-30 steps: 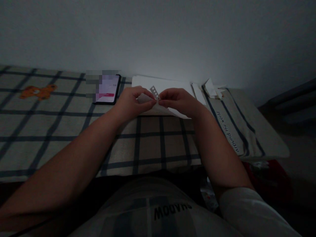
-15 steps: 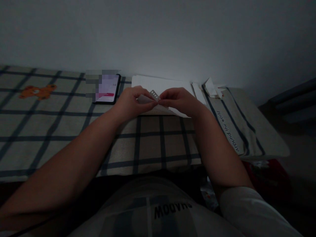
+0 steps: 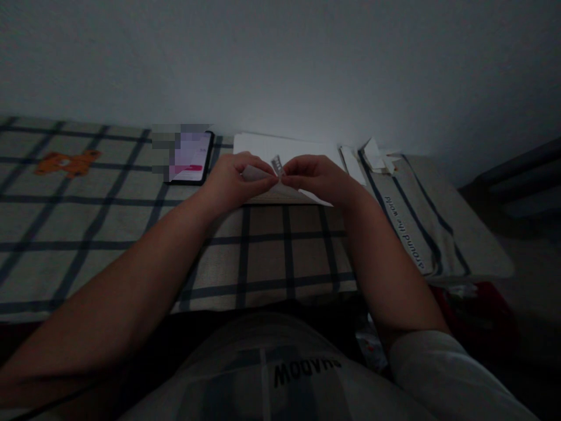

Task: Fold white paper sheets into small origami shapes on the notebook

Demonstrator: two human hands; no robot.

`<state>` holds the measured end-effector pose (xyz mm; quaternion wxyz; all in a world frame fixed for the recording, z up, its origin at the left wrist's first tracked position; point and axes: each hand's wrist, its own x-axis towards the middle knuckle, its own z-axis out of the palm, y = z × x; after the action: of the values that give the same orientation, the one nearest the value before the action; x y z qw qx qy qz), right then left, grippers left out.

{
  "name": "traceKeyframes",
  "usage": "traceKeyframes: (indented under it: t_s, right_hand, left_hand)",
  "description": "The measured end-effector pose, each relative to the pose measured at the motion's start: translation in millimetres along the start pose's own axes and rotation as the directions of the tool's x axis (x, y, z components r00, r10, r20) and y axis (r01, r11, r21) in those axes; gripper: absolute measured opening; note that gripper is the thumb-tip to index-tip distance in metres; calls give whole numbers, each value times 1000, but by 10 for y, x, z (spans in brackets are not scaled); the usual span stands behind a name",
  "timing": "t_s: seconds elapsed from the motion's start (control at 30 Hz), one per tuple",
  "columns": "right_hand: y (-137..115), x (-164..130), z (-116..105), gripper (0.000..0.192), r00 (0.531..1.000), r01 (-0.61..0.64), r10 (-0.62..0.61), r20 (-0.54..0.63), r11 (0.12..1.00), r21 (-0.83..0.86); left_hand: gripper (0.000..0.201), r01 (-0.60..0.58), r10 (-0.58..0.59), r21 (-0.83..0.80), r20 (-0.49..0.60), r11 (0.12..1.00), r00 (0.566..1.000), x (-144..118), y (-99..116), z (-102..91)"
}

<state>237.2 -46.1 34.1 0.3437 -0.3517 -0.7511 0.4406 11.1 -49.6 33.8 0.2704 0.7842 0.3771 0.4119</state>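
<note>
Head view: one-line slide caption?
Left hand and right hand pinch a small folded paper above a plaid cloth, phone nearby.

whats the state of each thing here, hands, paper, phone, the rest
left hand: closed, pinching the small paper
right hand: closed, pinching the small paper from the other side
small paper: folded, held up between both hands
phone: screen lit, lying flat on the checked cloth
white sheets: lying flat by the wall
folded paper scraps: loose, resting on the striped cushion
checked cloth: spread flat
</note>
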Motion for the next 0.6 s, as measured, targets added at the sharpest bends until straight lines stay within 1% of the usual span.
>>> traceKeyframes:
  t_s: [0.07, 0.17, 0.23, 0.3, 0.4, 0.5, 0.6]
  right_hand:
    - [-4, -9, -11, 24, 1000, -29, 29, 0, 999, -25]
    - [4, -5, -20, 23, 999, -43, 42, -19, 998, -51]
    - [16, 6, -19, 22, 999, -40, 38, -35, 997, -60]
    - [27, 15, -14, 21, 998, -34, 31, -51, 997, -67]
    - [31, 23, -2, 22, 998, -20, 15, -64, 997, -77]
    - [24, 26, 6, 24, 997, -5, -2, -74, 996, -92]
    - [21, 30, 8, 25, 997, 2, -11, -83, 995, -99]
  left_hand:
    - [18, -7, 7, 21, -9, 1000, 1000, 9, -17, 6]
    - [15, -11, 16, 144, -32, 990, 999, 29, -47, 1]
    - [13, -48, 66, 238, -71, 970, 995, 36, -57, -14]
    - [14, -93, 128, 330, -87, 939, 988, 29, -47, -33]
    - [22, -140, 183, 440, -56, 887, 981, -8, 3, -57]
    - [31, -160, 224, 510, -67, 845, 972, -47, 50, -74]
    - [24, -196, 257, 547, -36, 814, 966, -64, 57, -84]
